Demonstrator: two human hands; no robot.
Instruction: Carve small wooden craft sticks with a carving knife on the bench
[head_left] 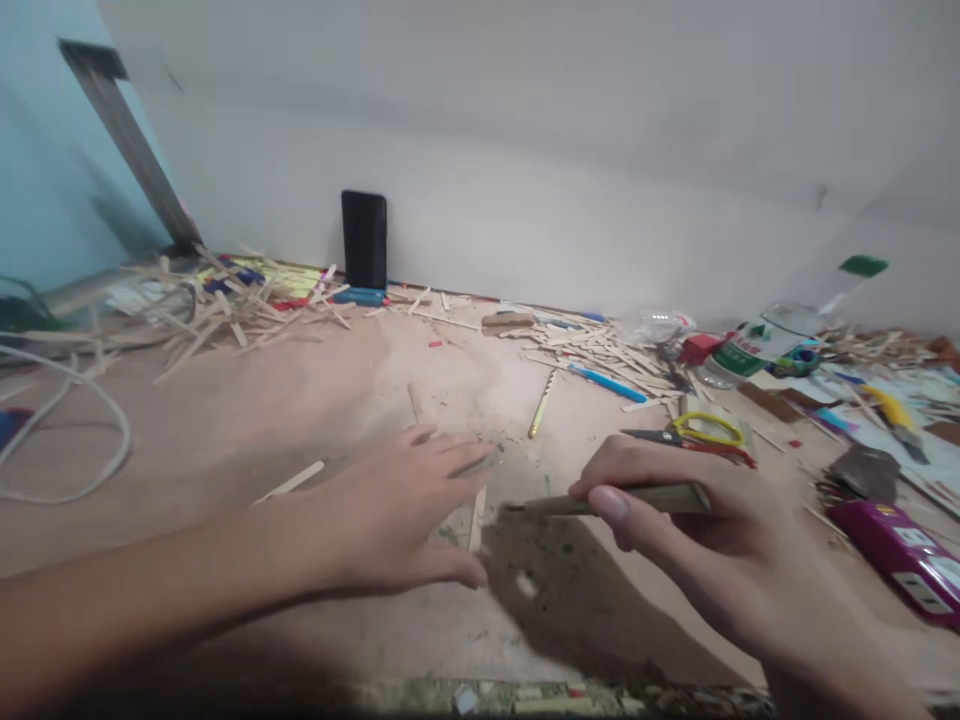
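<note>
My left hand (pixel 420 500) lies low over the worktable (pixel 330 620) with its fingers spread and thumb stretched out. A flat wooden craft stick (pixel 478 518) lies between its thumb and fingers, partly covered by the hand. My right hand (pixel 697 520) is closed around a slim wooden-handled tool (pixel 645 498) with a narrow dark tip. That tip points left toward the craft stick, apart from it as far as I can see; blur hides its exact shape. Beyond the hands lies a gold drill bit (pixel 541 405).
Loose craft sticks pile up at back left (pixel 225 310) and back right. A phone (pixel 365 240) leans on the wall. To the right are scissors (pixel 705 432), a blue pen (pixel 607 382), a tilted bottle (pixel 761 345), a yellow cutter (pixel 892 415) and a purple power strip (pixel 896 550). A white cable (pixel 120 440) loops left.
</note>
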